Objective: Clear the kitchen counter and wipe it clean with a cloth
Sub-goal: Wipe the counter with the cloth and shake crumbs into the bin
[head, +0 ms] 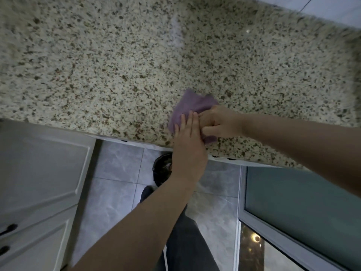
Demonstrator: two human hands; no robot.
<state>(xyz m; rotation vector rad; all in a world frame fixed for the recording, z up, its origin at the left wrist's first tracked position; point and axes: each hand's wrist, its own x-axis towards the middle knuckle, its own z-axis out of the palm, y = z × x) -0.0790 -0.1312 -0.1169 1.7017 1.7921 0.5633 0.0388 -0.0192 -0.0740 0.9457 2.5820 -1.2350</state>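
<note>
A purple cloth (190, 106) lies bunched on the speckled granite counter (117, 65), close to its front edge. My right hand (218, 122) comes in from the right and grips the cloth with curled fingers. My left hand (188, 141) reaches up from below with straight fingers, its fingertips lying flat on the cloth's near left part and its palm over the counter's edge. Both hands hide part of the cloth.
White cabinet doors (43, 169) with dark handles stand open at the lower left. A frosted glass door (302, 208) is open at the lower right. Below the counter edge a dark bin (163, 169) sits on the grey tiled floor (117, 192). A pale smear (175, 34) marks the counter's far part.
</note>
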